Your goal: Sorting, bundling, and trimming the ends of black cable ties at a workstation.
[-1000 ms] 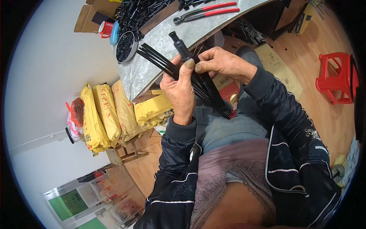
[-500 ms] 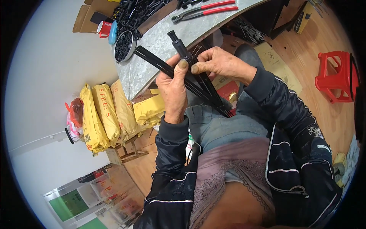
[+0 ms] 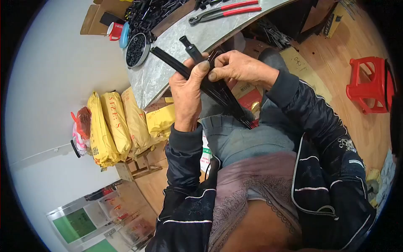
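A black umbrella frame (image 3: 224,100) with long thin ribs slants over my lap, its lower rib tips reddish. My left hand (image 3: 185,95) wraps round it near the upper part, thumb pressed on the black tubular piece (image 3: 192,50) that sticks up past the fingers. Another bunch of ribs (image 3: 170,61) points out to the upper left of that hand. My right hand (image 3: 243,69) closes in a pinch at the right side of the joint, thumb and forefinger together against the frame. What exactly lies between those fingertips is hidden.
Red-handled nippers (image 3: 228,12) lie on the grey marbled table (image 3: 147,86). A round dish (image 3: 147,52) of small black parts stands beside a heap of black pieces (image 3: 145,19). Yellow sacks (image 3: 115,122) lean by the wall. A red stool (image 3: 367,86) stands at right.
Both hands have shifted slightly left with the frame. The tubular piece now projects less above my left thumb, and the two bunches of ribs lie closer together.
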`<state>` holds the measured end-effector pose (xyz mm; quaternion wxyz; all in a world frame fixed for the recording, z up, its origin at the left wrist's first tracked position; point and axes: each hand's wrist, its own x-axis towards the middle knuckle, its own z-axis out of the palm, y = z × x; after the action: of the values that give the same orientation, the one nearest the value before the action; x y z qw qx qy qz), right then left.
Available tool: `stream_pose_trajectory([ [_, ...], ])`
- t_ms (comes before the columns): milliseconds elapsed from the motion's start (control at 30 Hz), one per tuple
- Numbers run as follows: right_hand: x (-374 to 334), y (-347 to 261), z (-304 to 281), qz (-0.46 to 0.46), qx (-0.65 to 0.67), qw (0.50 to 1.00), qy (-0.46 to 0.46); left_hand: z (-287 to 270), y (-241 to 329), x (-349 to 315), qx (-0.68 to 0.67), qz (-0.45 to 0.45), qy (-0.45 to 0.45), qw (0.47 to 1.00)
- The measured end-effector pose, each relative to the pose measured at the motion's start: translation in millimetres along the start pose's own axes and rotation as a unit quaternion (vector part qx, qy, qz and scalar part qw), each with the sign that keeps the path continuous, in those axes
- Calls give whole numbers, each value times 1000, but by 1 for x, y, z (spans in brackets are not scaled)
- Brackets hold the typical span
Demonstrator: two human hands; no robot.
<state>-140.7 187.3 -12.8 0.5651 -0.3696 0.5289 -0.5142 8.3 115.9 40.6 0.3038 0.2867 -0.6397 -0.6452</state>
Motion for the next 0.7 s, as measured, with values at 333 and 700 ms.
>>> stream_pose_trajectory([
  [333, -16, -8, 3, -16, 33, 999, 32, -8, -9, 9, -62, -1, -30, 998],
  [700, -16, -12, 3, 0, 45, 998, 38, -10, -5, 13, -50, -32, -81, 995],
])
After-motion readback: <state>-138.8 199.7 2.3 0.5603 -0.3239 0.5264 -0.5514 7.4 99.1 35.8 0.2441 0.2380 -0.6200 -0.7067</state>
